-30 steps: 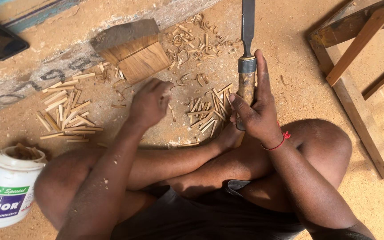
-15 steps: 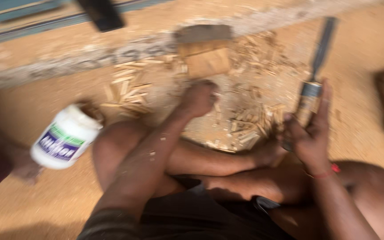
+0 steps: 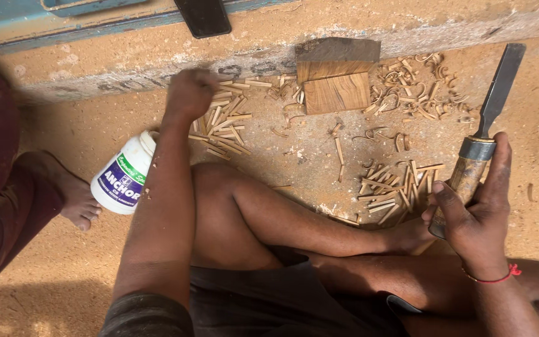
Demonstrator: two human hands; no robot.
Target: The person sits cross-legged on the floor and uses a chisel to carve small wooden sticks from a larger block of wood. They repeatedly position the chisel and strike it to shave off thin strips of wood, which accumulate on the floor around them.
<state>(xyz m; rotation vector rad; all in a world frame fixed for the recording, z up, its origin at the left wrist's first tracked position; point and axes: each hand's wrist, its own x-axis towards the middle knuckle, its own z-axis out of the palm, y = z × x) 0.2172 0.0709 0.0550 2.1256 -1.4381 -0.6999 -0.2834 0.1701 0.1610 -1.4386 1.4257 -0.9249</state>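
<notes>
My right hand grips the wooden handle of a chisel, its dark blade pointing away from me over the sandy floor. My left hand is reached out to the left pile of short wooden sticks, fingers curled over its far edge; whether it holds a stick is hidden. A second pile of sticks lies just left of my right hand. A brown wooden block stands between the piles, against the wall base.
A white plastic jar stands by my left forearm. Another person's bare foot and dark red clothing are at the left. Curled wood shavings lie right of the block. My crossed legs fill the foreground.
My left hand has moved from the middle of the floor out to the left stick pile. The view has swung left, bringing the jar and the other person's foot closer in.
</notes>
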